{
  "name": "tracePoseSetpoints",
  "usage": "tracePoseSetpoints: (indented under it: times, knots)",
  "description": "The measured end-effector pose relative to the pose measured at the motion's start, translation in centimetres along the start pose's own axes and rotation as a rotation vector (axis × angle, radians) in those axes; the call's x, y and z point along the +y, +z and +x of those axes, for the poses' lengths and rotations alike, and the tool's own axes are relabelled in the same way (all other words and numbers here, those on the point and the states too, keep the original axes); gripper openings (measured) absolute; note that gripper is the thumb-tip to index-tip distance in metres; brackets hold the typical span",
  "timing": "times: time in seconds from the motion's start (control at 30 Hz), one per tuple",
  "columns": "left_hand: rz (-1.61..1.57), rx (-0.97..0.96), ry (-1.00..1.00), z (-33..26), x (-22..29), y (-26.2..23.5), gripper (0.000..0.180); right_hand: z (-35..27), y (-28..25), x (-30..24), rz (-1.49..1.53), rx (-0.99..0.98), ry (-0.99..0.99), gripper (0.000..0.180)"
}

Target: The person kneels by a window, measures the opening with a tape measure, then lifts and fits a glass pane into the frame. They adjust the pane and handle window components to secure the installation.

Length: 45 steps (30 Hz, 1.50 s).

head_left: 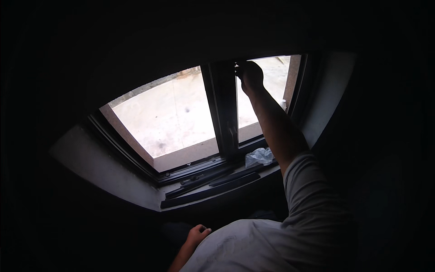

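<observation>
Right hand – grip closed on dark upright window frame, high up; left hand loosely curled, empty.

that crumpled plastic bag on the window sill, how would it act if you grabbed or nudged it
The crumpled plastic bag looks thin and creased, so probably floppy and very light. Resting loose on the sill, it would likely slide or crumple rather than roll.

Very dim overall, most of the frame near black. Only light source is daylight through the window, around 11–12 o'clock; panes are blown out, pale and washed. My right hand and forearm read as backlit silhouette against the glass. Sill catches weak grey spill. Heavy vignette; fisheye bends the frame edges. Left hand at 6 o'clock barely lit.
</observation>
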State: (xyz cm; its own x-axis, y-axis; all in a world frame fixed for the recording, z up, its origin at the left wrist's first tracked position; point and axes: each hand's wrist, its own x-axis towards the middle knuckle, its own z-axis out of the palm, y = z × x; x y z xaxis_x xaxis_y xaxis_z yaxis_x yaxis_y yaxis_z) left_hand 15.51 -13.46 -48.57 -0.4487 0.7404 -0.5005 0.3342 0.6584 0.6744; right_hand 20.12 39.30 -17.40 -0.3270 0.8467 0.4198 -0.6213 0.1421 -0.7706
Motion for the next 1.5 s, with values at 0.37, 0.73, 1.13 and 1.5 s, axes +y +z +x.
tracePoseSetpoints:
  times: [0.37,0.73,1.13,1.5]
  knots:
    - [-0.198,0.017,-0.113,0.4,-0.6,-0.2,0.033,-0.8,-0.3,-0.4,0.2,-0.085,0.095,0.015]
    - [-0.202,-0.05,-0.049,2.0,0.3,0.0,0.032,-0.6,-1.3,-1.5,0.154,0.031,0.15,0.016]
    - [-0.246,-0.002,-0.127,1.0,0.1,-0.4,0.032,0.3,1.6,-0.2,0.067,0.308,0.253,0.03]
    - [-0.255,0.001,-0.041,1.3,-0.6,0.3,0.032,-0.3,-0.6,-1.4,0.014,0.071,0.213,0.023]
